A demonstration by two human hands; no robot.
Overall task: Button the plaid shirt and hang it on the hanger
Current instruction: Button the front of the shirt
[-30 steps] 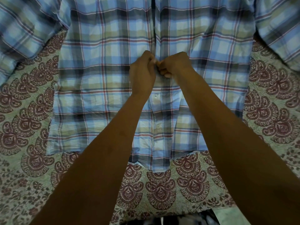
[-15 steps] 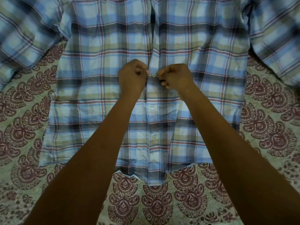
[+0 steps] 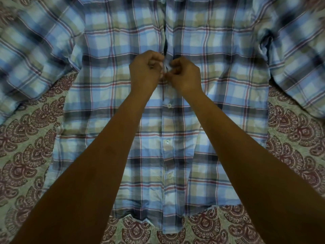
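A blue, green and maroon plaid shirt [image 3: 219, 106] lies flat, front up, hem toward me. Its sleeves spread out at the upper left and upper right. My left hand [image 3: 146, 71] and my right hand [image 3: 186, 74] meet at the centre placket, about mid-chest. Each hand pinches one edge of the placket, fingers curled tight. Below my hands the placket is closed, with white buttons [image 3: 169, 105] showing down to the hem. Above my hands a dark gap runs between the two front edges. No hanger is in view.
The shirt rests on a green bedspread [image 3: 26, 155] printed with maroon fan motifs. The spread shows on both sides and along the bottom edge.
Both hands have shifted a little up the placket, past the button they held half a second ago. The view has dropped, so more of the upper shirt shows.
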